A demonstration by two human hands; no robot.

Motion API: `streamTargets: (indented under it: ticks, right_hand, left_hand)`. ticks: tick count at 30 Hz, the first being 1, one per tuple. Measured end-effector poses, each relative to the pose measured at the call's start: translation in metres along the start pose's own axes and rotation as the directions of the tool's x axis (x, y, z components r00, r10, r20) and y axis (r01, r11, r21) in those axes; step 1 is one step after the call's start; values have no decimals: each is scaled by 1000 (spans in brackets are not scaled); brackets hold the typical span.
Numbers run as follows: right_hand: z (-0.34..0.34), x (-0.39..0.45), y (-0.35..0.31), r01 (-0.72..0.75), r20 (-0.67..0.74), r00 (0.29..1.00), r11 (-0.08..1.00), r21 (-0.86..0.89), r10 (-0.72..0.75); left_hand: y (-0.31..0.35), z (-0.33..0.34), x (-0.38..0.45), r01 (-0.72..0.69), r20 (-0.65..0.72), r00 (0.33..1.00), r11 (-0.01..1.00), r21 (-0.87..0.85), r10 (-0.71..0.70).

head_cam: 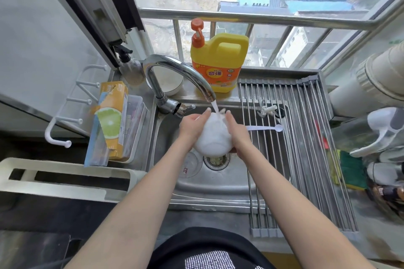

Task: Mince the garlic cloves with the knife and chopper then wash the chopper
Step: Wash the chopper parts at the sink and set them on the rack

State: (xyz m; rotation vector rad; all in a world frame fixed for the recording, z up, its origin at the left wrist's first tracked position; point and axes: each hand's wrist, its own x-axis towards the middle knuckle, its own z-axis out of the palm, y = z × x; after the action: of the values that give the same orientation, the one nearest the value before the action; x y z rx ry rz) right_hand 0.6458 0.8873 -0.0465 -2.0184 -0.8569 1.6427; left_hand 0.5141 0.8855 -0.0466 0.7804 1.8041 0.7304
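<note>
Steel sink point(218, 192) sat below a window, tap point(179, 72) running; left hand point(192, 125) and right hand point(238, 132) clasped the white chopper point(213, 137) from either side (fingers curved round it) under the stream; a yellow bottle point(220, 63) stood behind; a rack point(295, 148) lay right.

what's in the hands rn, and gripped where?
Both hands hold the white chopper part under the running tap, over the sink. Left hand cups its left side, right hand its right side.
</note>
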Motion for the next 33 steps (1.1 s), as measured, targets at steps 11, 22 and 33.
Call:
streamTargets:
  ticks: [11,22,33]
  right_hand:
    - [-2,11,-1,104,-295,953,988,116,-65]
    - [13,4,16,12,132,990,955,297,-53]
    - [-8,-3,7,-213,379,922,719,662,-76]
  left_hand:
    - [5,-1,-9,488,547,791,824,-289,-276]
    - [9,22,-9,78,279,959,989,-126,-40]
    - [-28,1,1,227,179,960,973,-49,-215]
